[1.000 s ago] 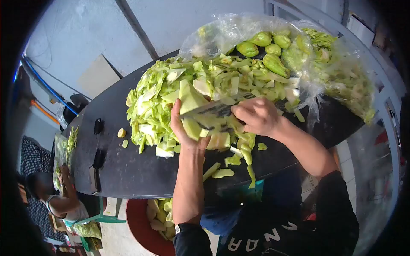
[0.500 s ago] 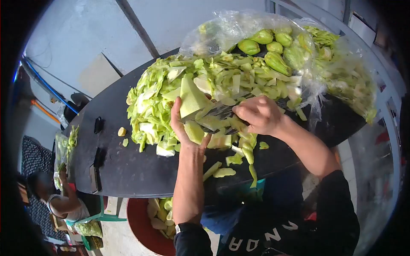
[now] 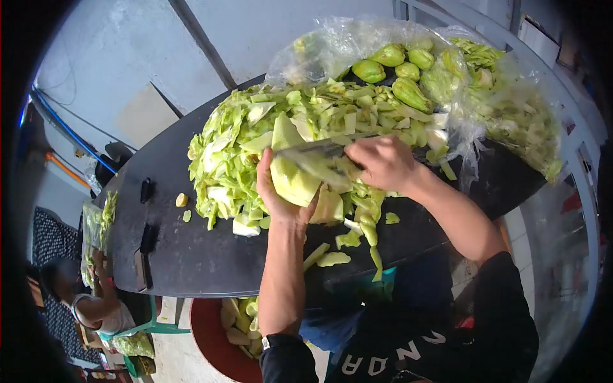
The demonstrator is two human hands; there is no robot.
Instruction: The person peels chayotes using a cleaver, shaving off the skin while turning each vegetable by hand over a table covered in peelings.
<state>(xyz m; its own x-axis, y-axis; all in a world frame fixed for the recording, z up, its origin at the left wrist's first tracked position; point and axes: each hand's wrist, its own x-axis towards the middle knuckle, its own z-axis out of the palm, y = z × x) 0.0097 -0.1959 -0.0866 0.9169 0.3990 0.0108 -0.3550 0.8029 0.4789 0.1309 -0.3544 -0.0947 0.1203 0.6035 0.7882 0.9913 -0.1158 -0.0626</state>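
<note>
My left hand (image 3: 279,199) is wrapped around a large, peeled pale-green vegetable (image 3: 290,177) with flat cut faces. In my right hand (image 3: 385,161) is a wide-bladed knife (image 3: 325,148), its blade lying across the vegetable's upper right side. Motion blurs the blade and the pale slices on it, so its exact contact is hard to see. Behind and around both hands spreads a big heap of green slices and peelings (image 3: 230,147). Thin strips (image 3: 367,226) hang below the knife, towards the table's near edge.
Several whole green chayotes (image 3: 408,92) lie at the back beside a clear plastic bag (image 3: 469,131) of slices. The dark oval table (image 3: 169,249) holds small black objects (image 3: 147,189) at left. Below stands a red tub (image 3: 207,338) with pale pieces. Another person (image 3: 96,306) sits at far left.
The knife has tipped from showing its flat side to nearly edge-on, and my right hand has shifted slightly left and up. The vegetable has turned in my left hand, showing a broader front face.
</note>
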